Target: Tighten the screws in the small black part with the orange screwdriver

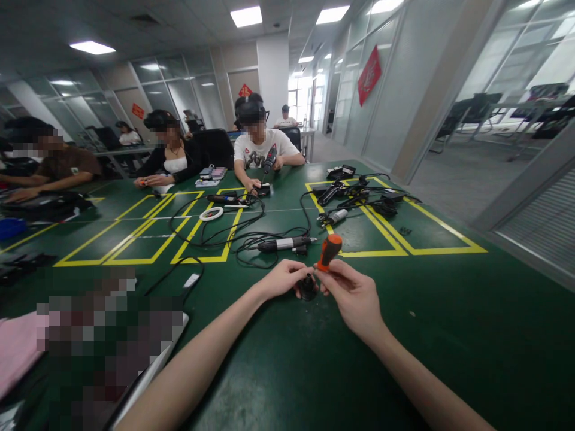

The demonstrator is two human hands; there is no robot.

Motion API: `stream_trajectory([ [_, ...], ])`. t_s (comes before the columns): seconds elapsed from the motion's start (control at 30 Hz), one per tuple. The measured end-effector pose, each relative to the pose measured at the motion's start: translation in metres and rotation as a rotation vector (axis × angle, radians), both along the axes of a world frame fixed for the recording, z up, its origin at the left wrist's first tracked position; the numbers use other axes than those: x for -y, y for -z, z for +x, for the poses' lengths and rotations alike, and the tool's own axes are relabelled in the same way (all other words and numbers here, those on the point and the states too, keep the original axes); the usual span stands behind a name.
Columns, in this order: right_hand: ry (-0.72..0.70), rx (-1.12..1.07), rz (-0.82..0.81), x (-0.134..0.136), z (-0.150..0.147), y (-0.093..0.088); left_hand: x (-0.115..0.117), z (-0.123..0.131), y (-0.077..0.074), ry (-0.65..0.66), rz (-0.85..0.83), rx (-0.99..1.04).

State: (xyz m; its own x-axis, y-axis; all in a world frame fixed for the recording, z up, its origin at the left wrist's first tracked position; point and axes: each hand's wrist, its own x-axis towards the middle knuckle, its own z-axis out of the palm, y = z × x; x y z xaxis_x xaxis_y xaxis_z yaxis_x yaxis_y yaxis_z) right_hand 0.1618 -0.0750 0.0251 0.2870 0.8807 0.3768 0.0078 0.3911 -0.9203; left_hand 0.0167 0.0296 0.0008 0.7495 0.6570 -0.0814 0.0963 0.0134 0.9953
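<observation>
Close in front of me on the green table (431,335), my left hand (285,278) is closed around a small black cylindrical part (308,288) with a narrow upright tip. In my right hand (353,290) is a screwdriver (330,250) with an orange and black handle. Its handle points up and away from me, and its shaft is hidden by the fingers. The right fingertips are beside the black part, and I cannot tell whether they touch it. Just beyond my hands lies a grey and black rotary tool (283,244) with its cable.
Black cables and tool parts (354,194) crowd the yellow-taped area at the right. A white ring (211,214) lies mid-table. Across from me, a person (265,146) holds a power drill (269,160). Two other people sit at the left. A pink cloth (20,347) lies near left.
</observation>
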Motion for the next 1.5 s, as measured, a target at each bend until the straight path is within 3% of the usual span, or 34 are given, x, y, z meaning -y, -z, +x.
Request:
stream_trajectory([
  [0.57, 0.003, -0.069, -0.055, -0.003, -0.002, 0.001, -0.001, -0.001, -0.001, 0.037, 0.032, -0.029],
  [1.07, 0.001, -0.05, 0.025, -0.006, -0.002, 0.001, -0.003, -0.003, 0.0, 0.105, 0.037, -0.024],
  [1.5, -0.043, -0.107, -0.077, -0.009, -0.003, 0.002, -0.003, -0.003, 0.0, 0.094, 0.058, -0.024],
])
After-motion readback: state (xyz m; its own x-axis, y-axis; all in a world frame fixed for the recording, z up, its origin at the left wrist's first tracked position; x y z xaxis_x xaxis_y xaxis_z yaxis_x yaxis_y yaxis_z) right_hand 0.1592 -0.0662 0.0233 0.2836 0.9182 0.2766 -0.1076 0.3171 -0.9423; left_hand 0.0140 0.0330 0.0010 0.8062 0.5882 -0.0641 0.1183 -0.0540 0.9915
